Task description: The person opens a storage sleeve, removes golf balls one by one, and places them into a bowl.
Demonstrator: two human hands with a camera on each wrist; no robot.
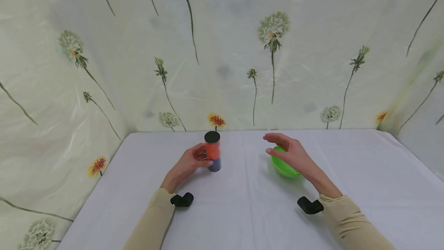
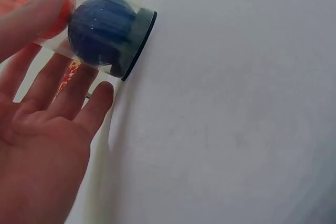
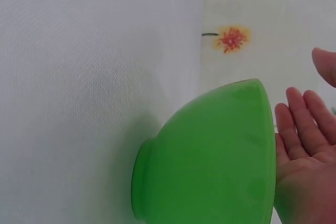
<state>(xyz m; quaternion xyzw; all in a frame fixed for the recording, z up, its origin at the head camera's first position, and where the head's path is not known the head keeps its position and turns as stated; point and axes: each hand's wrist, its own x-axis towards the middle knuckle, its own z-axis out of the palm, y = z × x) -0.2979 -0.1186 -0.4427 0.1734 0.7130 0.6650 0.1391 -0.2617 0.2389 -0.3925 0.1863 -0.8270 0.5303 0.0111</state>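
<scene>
My left hand (image 1: 187, 164) holds a clear tube (image 1: 213, 151) with a black lid upright on the table, thumb in front and fingers around the back. Inside it, the left wrist view shows a dark blue ball (image 2: 102, 30) at the bottom, with red-orange balls (image 2: 64, 22) above, partly behind the thumb. A dark cap (image 2: 140, 45) closes the base. My right hand (image 1: 293, 155) is over a green bowl (image 1: 285, 169), fingers extended and holding nothing. The right wrist view shows the bowl (image 3: 215, 156) upright on the table, with the palm beyond its rim.
A white cloth (image 1: 236, 211) covers the table. Behind it and at the sides hangs a pale curtain (image 1: 225, 49) printed with dandelions and flowers. Small black devices (image 1: 182, 200) are worn at both wrists, over beige sleeves.
</scene>
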